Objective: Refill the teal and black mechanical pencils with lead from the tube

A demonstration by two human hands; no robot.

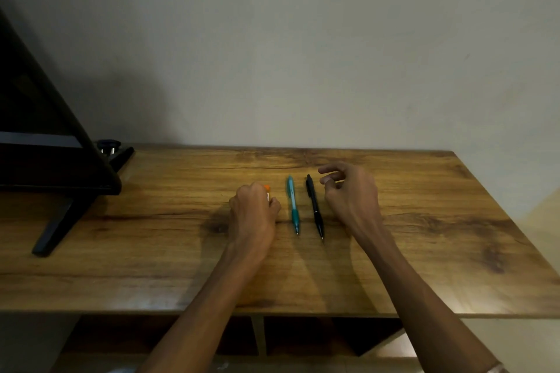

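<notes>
Near the middle of the wooden table (424,251), somewhat toward its far edge, two mechanical pencils lie side by side, close to parallel and not touching, tips pointing toward the near edge. The teal pencil (292,204) has a translucent blue-green barrel, a darker teal grip section and a thin metal tip; its clip end points toward the wall. Just to its right lies the black pencil (314,206), slim and dark all over, with a clip near its far end and a fine metal point; it is angled slightly, its tip drifting a little to the right.

Of the two hands, the left hand (253,212) lies on the table just left of the teal pencil, its fingers curled round the lead tube (267,191), of which only an orange cap and a sliver of pale body show above the knuckles. The right hand (353,194) is just right of the black pencil, fingers loosely curled with thumb and forefinger apart, holding nothing; whether it touches the table cannot be told.

At the far left corner stands a dark screen (45,130) on a black angled foot (57,230), with a small black knob (108,145) behind it. A plain pale wall (303,39) rises behind the table's far edge.
</notes>
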